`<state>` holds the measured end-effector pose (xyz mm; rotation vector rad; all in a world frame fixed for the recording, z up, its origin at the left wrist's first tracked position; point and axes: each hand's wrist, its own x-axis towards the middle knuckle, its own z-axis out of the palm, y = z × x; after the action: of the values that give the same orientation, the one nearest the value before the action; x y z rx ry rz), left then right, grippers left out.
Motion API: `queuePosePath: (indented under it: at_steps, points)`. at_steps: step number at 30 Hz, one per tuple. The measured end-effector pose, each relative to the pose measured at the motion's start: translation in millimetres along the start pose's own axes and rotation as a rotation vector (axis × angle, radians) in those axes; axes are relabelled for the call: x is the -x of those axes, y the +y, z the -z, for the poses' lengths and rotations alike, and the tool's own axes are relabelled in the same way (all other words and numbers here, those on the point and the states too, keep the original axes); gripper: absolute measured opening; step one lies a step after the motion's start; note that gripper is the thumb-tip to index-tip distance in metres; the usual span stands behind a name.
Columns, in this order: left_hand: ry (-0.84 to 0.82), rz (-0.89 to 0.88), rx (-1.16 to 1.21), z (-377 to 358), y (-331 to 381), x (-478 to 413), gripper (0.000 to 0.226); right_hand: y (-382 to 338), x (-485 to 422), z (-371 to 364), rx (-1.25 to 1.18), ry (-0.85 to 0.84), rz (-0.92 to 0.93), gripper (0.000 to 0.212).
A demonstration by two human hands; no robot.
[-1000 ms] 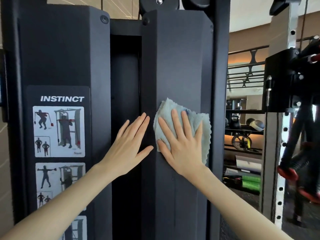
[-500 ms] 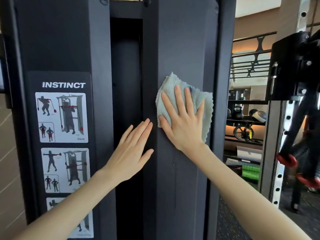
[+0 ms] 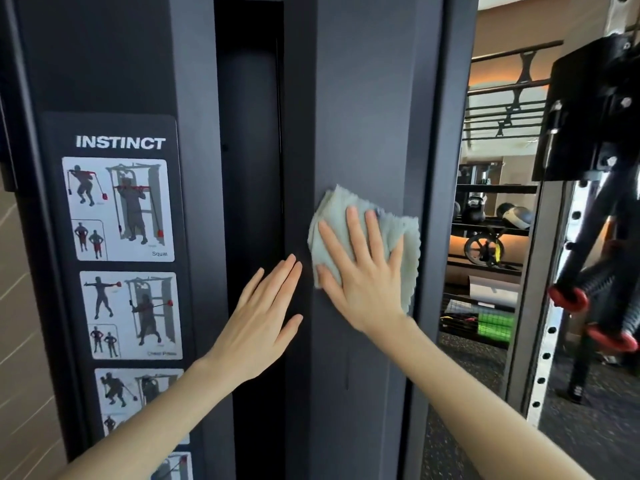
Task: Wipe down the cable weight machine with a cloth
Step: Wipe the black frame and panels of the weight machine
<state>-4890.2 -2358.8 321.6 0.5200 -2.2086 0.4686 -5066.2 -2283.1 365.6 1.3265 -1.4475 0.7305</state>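
Pressing microfiber cloth [image 3: 334, 211] flat against weight-stack cover [image 3: 363, 98] with spread right hand [image 3: 367, 285], gripping nothing; left hand [image 3: 259, 323] open alongside. Risks dropping cloth if pressure eases.

Machine panel [image 3: 363, 116] matt dark metal; cloth [image 3: 398, 233] soft, fuzzy, frayed-edged; sticker [image 3: 117, 209] glossy

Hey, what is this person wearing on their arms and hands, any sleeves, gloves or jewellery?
Nothing is worn, as far as the view shows. The left hand and the right hand are bare: no gloves, no rings. The forearms are uncovered down to the picture's bottom edge, with no sleeve, watch or bracelet showing.
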Motion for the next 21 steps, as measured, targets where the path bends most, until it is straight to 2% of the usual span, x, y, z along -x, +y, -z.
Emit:
queuePosePath:
  at_steps: [3, 6, 11, 13, 17, 21]
  points:
    - [-0.03, 0.018, 0.019, -6, 2, 4, 0.067, 1, -19, 3, 0.011, 0.042, -0.018, 0.054]
    - [-0.044, 0.026, 0.028, -10, 4, 11, 0.068, -2, 11, -9, 0.002, 0.064, -0.046, 0.056]
    - [-0.035, 0.022, 0.003, -11, 6, 23, 0.067, -17, 109, -32, 0.0, -0.051, -0.025, 0.059]
    - [-0.029, 0.014, -0.013, -12, 6, 25, 0.067, -18, 121, -32, -0.002, -0.095, -0.007, 0.058]
    - [-0.045, 0.01, -0.014, -15, 2, 26, 0.065, -10, 74, -13, -0.004, -0.111, 0.04, 0.057]
    - [-0.082, 0.024, 0.0, -21, 4, 31, 0.065, -4, 11, 1, 0.01, -0.062, -0.017, 0.056]
